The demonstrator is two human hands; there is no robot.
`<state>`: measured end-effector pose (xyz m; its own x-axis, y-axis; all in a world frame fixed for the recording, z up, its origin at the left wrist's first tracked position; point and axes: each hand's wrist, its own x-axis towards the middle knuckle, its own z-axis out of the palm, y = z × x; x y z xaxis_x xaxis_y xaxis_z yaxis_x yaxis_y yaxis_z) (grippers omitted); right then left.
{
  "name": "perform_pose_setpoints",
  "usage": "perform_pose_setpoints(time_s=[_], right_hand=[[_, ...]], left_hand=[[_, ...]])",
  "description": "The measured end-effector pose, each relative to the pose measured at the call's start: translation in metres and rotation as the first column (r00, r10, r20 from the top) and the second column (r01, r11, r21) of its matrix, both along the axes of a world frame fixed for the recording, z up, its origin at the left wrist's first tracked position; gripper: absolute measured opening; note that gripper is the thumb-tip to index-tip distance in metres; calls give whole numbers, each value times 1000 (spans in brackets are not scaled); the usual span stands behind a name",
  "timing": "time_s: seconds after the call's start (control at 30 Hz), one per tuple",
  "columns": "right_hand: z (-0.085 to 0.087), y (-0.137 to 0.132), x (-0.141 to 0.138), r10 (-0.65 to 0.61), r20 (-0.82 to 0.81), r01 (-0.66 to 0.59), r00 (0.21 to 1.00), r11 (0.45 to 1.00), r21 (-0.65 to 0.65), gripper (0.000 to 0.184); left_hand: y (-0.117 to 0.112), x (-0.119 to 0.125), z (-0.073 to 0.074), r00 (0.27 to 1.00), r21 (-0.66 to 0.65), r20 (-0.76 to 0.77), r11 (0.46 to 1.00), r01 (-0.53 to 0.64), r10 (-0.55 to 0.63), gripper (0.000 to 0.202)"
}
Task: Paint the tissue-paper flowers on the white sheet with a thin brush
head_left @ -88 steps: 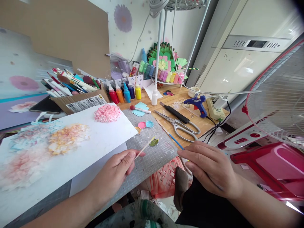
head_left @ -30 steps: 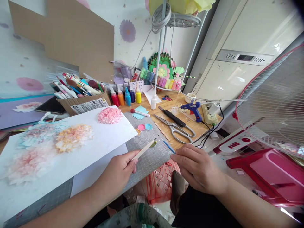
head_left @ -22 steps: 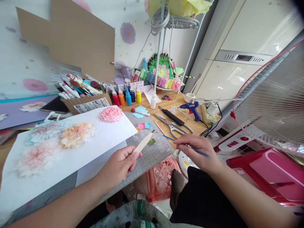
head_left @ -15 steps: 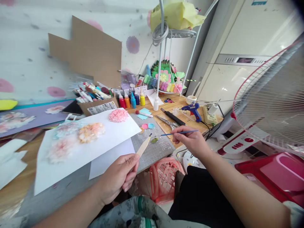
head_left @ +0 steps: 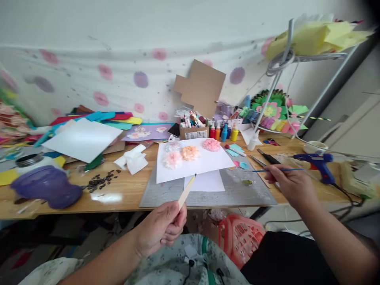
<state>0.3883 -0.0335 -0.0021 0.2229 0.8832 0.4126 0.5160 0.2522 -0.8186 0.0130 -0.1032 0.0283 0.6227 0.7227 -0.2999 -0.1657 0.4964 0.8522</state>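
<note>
apparently midway, with four shaped flowers (head_left: 190,153) on the sheet (head_left: 208,162) back from the front edge of the desk (head_left: 124,196), holds a dark-tipped stick (head_left: 187,192) in the left hand (head_left: 169,222) and a brush (head_left: 258,171) in the right hand (head_left: 287,183), perhaps with painting left.

- One view, from a camera worn on the person's head, facing forward and tipped down over the table (head_left: 121,190).
- The hands are near the lens: the left hand (head_left: 168,225) low and just left of centre, the right hand (head_left: 286,182) farther right and higher.
- Bottom edge: the view looks down onto the person's own patterned garment (head_left: 172,261).
- Middle: a white sheet (head_left: 204,162) lies at mid-distance, seen at a slant from above.
- Top: the view reaches the flowered cloth (head_left: 124,91) behind the table.
- Wide sideways reach, from a purple container (head_left: 47,188) at left to a glue gun (head_left: 317,160) at right.
</note>
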Motion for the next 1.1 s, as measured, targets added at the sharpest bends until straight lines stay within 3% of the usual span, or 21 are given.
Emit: perform_pose_setpoints(time_s=[0.1, 0.23, 0.37, 0.47, 0.6, 0.87, 1.1], right_hand=[[6, -13, -20, -6, -12, 9, 1000, 977, 212, 28], [23, -54, -62, 82, 136, -139, 987, 859, 493, 21], [37, -87, -91, 180, 453, -432, 873, 719, 545, 36], [39, -94, -94, 208, 558, -531, 804, 672, 516, 38], [36, -94, -85, 267, 576, -574, 773, 680, 456, 36], [32, -98, -68, 247, 449, -449, 859, 784, 428, 37], [33, -100, -60, 260, 465, -463, 846, 791, 401, 37]], left_hand=[[-12, -13, 0, 996, -12, -7, 996, -93, 93, 55], [-14, -2, -1, 990, -58, 8, 988, -141, 141, 51], [-6, 24, -2, 998, -123, 5, 990, -67, 68, 52], [2, 42, -3, 1000, -163, -2, 987, 4, -4, 53], [10, 61, -6, 998, -199, -6, 978, 64, -66, 55], [19, 83, -11, 992, -237, 1, 964, 120, -124, 55], [19, 88, -13, 990, -252, -10, 958, 135, -142, 55]])
